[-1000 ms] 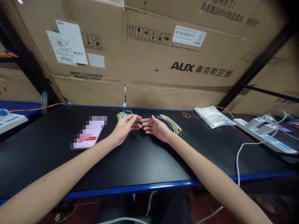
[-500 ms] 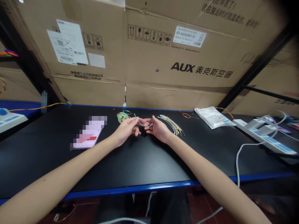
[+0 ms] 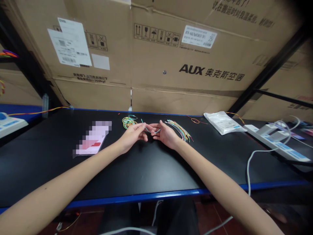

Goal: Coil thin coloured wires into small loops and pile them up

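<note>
A short teal wire [image 3: 148, 131] runs in a slight curve between my two hands, above the black tabletop [image 3: 144, 173]. My left hand [image 3: 134, 133] pinches it between thumb and forefinger near one end, which sticks up past the fingers. My right hand [image 3: 166, 134] has its fingers around the other part of the wire, partly hiding it. Behind my left hand lies a loose coil of yellow and green wires [image 3: 128, 122]. To the right of my right hand, a fanned bundle of cut wires [image 3: 182, 130] in several colours rests on the table.
A phone [image 3: 94, 138] with a blurred screen lies at left. At right are a white plastic bag [image 3: 222, 122], a thin red wire loop [image 3: 195, 120] and a power strip [image 3: 276, 142] with a white cable. A large cardboard box [image 3: 156, 58] stands along the back.
Both hands stay nearly in place with the wire between them. The view has shifted very slightly.
</note>
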The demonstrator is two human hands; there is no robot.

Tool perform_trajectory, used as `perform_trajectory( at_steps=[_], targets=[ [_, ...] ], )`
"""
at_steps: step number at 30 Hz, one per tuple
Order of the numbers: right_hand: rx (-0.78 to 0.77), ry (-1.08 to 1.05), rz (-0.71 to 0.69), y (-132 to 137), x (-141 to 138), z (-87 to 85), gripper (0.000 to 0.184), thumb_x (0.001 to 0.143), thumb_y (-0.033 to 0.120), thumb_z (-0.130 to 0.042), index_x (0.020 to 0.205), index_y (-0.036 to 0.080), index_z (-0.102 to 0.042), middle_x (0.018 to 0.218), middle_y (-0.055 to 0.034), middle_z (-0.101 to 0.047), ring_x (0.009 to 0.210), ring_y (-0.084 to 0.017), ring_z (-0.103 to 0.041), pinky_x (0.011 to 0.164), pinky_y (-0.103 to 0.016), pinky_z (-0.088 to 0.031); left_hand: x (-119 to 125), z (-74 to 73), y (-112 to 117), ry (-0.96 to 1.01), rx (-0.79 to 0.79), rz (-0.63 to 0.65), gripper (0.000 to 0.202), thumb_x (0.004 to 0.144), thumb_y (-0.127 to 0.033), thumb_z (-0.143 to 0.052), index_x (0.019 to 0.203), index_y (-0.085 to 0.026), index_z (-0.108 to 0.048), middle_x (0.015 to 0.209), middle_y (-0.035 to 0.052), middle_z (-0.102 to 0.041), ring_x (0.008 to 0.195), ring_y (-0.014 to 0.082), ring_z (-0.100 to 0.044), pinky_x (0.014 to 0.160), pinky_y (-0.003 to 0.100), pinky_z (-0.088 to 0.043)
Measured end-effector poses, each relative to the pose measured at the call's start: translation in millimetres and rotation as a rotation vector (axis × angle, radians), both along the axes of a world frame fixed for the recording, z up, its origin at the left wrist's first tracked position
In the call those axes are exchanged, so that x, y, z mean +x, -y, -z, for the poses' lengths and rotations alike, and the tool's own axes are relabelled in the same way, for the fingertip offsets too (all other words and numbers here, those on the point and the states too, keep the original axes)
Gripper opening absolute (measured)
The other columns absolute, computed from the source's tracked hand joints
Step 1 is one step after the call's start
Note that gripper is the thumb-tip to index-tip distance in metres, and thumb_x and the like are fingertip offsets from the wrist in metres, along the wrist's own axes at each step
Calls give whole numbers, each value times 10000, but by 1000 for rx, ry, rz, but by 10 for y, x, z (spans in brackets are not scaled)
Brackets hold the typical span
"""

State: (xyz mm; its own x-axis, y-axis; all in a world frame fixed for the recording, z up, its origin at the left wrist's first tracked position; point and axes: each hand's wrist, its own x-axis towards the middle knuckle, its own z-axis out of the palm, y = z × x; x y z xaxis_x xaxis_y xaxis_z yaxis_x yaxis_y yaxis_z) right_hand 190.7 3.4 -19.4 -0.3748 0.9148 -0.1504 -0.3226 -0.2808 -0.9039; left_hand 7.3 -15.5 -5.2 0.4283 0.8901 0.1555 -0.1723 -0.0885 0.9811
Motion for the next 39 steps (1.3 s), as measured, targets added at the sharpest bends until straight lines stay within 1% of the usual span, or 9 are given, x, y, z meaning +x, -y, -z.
perform_trajectory(
  at_steps=[13, 19, 23, 26, 28, 31, 33, 35, 39],
  targets=[
    [-19, -7, 15, 13, -14, -26, 505, 1003, 446, -245, 962, 155, -657, 718, -35, -662, 637, -120, -615, 619, -243, -460, 3, 8, -2, -29, -28, -19, 340, 879, -465, -547, 863, -146, -666, 886, 50, -661, 580, 86, -581, 624, 255, -476],
    [-13, -12, 1, 12, -7, -17, 510, 998, 467, -243, 989, 162, -651, 755, -37, -676, 630, -116, -612, 609, -238, -457, 9, 8, -11, -19, -37, -65, 344, 851, -484, -573, 849, -151, -661, 855, 51, -661, 566, 98, -577, 604, 263, -478],
    [-15, -19, 0, 24, -10, -35, 506, 994, 475, -243, 995, 160, -639, 727, -33, -671, 625, -121, -616, 600, -235, -459, 12, 14, -16, -28, -66, -56, 346, 847, -489, -574, 852, -155, -660, 853, 47, -662, 567, 99, -585, 616, 267, -478],
    [-32, -19, 3, 37, -13, -66, 504, 989, 487, -232, 1024, 162, -615, 713, -36, -665, 633, -137, -620, 600, -249, -463, 13, 29, -22, -31, -86, -58, 343, 850, -487, -573, 853, -156, -664, 834, 52, -667, 627, 122, -610, 638, 274, -477],
    [-49, -33, 7, 42, -12, -86, 517, 980, 517, -224, 1070, 161, -588, 769, -51, -678, 660, -154, -625, 604, -266, -468, 10, 41, -31, -21, -73, -99, 337, 850, -481, -573, 848, -159, -672, 846, 62, -677, 751, 159, -641, 687, 283, -483],
    [-79, -70, 21, 45, -6, -103, 559, 960, 568, -219, 1128, 149, -548, 943, -104, -691, 770, -180, -639, 667, -303, -487, 0, 52, -51, 12, -41, -194, 321, 854, -468, -569, 881, -169, -682, 933, 75, -694, 923, 196, -640, 776, 301, -482],
    [-93, -88, 24, 47, -3, -106, 566, 954, 577, -231, 1136, 140, -540, 1046, -133, -674, 858, -196, -638, 738, -330, -492, -9, 54, -66, 34, -31, -247, 319, 856, -467, -566, 915, -176, -682, 976, 81, -698, 964, 205, -636, 801, 311, -477],
    [-101, -97, 21, 47, 0, -102, 545, 955, 559, -249, 1120, 136, -549, 1094, -139, -659, 911, -202, -631, 780, -338, -487, -19, 53, -81, 44, -21, -288, 327, 854, -475, -567, 928, -178, -682, 1003, 88, -700, 983, 209, -633, 808, 312, -473],
    [-89, -74, 47, 32, -2, -69, 396, 971, 433, -315, 1075, 163, -586, 1027, -88, -669, 872, -169, -622, 769, -306, -475, -34, 51, -104, 26, -21, -343, 342, 840, -489, -577, 923, -177, -689, 1019, 92, -699, 960, 209, -637, 783, 305, -473]
  ],
)
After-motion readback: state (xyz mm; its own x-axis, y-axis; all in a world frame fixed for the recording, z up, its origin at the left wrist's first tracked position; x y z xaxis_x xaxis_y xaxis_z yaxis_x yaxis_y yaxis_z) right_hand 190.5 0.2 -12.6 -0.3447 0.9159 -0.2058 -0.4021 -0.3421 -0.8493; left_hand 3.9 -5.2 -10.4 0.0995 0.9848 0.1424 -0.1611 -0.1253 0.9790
